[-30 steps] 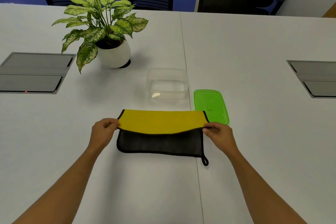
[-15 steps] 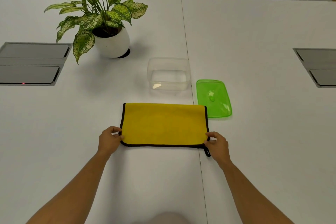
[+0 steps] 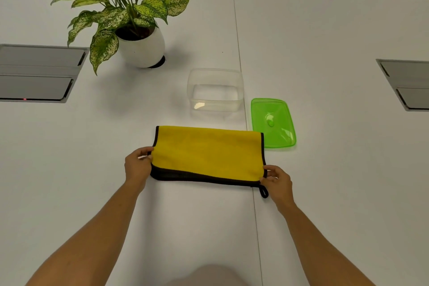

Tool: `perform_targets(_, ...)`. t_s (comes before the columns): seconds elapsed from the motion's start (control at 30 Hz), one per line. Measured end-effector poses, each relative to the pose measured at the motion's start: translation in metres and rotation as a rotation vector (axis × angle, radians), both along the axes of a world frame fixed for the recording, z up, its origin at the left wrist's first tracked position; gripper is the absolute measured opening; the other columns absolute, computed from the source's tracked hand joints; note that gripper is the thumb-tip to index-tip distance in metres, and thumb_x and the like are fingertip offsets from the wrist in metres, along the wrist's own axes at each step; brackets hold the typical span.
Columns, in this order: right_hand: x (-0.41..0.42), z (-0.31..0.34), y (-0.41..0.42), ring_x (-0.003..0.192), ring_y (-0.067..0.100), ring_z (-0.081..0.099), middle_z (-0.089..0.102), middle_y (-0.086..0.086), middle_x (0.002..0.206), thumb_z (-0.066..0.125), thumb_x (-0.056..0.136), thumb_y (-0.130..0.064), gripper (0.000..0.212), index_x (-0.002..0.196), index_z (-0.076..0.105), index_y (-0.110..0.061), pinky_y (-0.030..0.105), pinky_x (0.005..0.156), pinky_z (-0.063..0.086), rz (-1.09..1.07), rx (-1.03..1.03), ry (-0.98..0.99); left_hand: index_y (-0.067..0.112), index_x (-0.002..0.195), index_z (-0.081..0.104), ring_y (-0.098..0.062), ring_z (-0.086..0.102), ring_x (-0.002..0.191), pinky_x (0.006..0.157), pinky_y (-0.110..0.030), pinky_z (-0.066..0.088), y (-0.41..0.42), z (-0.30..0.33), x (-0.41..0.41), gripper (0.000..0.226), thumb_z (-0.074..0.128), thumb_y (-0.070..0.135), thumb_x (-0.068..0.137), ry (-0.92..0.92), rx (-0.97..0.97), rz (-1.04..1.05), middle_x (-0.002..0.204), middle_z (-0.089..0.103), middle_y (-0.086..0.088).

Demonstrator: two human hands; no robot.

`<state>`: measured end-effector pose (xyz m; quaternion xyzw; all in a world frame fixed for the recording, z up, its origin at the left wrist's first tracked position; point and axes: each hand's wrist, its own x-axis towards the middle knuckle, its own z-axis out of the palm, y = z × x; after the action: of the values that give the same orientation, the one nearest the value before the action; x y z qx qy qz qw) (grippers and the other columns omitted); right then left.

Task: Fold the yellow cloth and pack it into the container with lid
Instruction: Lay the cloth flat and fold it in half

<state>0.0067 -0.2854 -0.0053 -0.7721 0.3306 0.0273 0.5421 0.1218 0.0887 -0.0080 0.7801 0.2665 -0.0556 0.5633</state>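
Note:
The yellow cloth (image 3: pixel 206 152) with black trim lies folded in half on the white table, its fold at the far side and a small black loop at the near right corner. My left hand (image 3: pixel 137 166) pinches the cloth's near left corner. My right hand (image 3: pixel 277 182) pinches the near right corner. Just beyond the cloth stands the clear container (image 3: pixel 215 90), open and with nothing inside. Its green lid (image 3: pixel 273 122) lies flat on the table to the container's right, touching neither.
A potted plant (image 3: pixel 139 46) in a white pot stands at the back left. Grey cable hatches are set into the table at the far left (image 3: pixel 37 72) and far right (image 3: pixel 408 83). Dark chairs line the far edge.
The yellow half was brought over the dark half toward me and laid down. Both hands moved nearer with it and still hold the near corners; the near left corner now sits slightly lifted.

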Motion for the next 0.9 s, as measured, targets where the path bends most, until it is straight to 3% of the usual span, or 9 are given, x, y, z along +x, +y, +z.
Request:
perform_targets(0.07,0.000,-0.002,0.002,0.072,0.011,0.060,0.061,-0.003,0.078,0.070,0.076,0.008,0.035,0.107,0.066,-0.009,0.014,0.065,0.050,0.010,-0.025,0.014,0.008,0.112,0.067,-0.028,0.058,0.103,0.091,-0.038,0.050,-0.001,-0.004,-0.002,0.028,0.055,-0.005,0.090,0.043,0.040,-0.018,0.120,0.063,-0.016)
perform_targets(0.17,0.001,-0.004,0.004,0.074,0.016,0.058,0.058,-0.004,0.077,0.069,0.076,0.010,0.035,0.109,0.065,-0.004,0.029,0.077,0.052,0.038,-0.067,0.027,0.005,0.117,0.065,-0.025,0.056,0.096,0.082,-0.034,0.048,0.001,-0.013,-0.012,0.028,0.055,-0.003,0.092,0.093,0.102,-0.068,0.122,0.061,-0.019)
perform_targets(0.33,0.003,-0.006,0.009,0.074,0.018,0.058,0.061,0.005,0.081,0.065,0.077,0.012,0.033,0.108,0.065,0.001,0.017,0.072,0.046,0.076,-0.200,0.011,0.003,0.119,0.062,-0.033,0.059,0.105,0.092,-0.042,0.049,-0.002,-0.013,-0.021,0.028,0.054,0.000,0.093,0.072,0.257,-0.155,0.121,0.061,-0.022)
perform_targets(0.5,0.003,-0.011,0.017,0.090,0.030,0.060,0.063,0.020,0.101,0.064,0.082,0.003,0.029,0.111,0.062,0.000,0.036,0.081,0.050,0.113,-0.350,0.061,-0.003,0.115,0.061,-0.039,0.062,0.098,0.082,-0.037,0.047,-0.012,-0.010,-0.024,0.025,0.055,-0.002,0.091,-0.003,0.416,-0.236,0.108,0.066,-0.024)
perform_targets(0.57,0.002,-0.011,0.018,0.095,0.033,0.060,0.062,0.021,0.106,0.066,0.085,-0.006,0.030,0.114,0.059,-0.001,0.035,0.079,0.049,0.108,-0.356,0.086,-0.003,0.121,0.056,-0.040,0.062,0.098,0.083,-0.043,0.050,-0.015,-0.009,-0.023,0.030,0.055,0.001,0.092,0.023,0.422,-0.223,0.111,0.065,-0.025)
perform_targets(0.73,0.005,-0.014,0.017,0.102,0.036,0.061,0.065,0.023,0.109,0.069,0.085,-0.019,0.057,0.133,0.042,-0.002,0.043,0.084,0.052,0.100,-0.320,0.246,-0.002,0.132,0.045,-0.042,0.060,0.104,0.087,-0.051,0.050,-0.021,-0.009,-0.021,0.047,0.061,0.005,0.089,0.134,0.423,-0.147,0.120,0.061,-0.027)
perform_targets(0.9,0.011,-0.015,0.020,0.095,0.033,0.061,0.064,0.020,0.109,0.076,0.079,-0.021,0.044,0.113,0.054,-0.002,0.035,0.077,0.050,-0.024,-0.223,0.283,-0.004,0.120,0.053,-0.042,0.060,0.102,0.082,-0.048,0.051,-0.021,-0.009,-0.021,0.049,0.074,0.018,0.082,0.296,0.395,-0.066,0.116,0.060,-0.026)
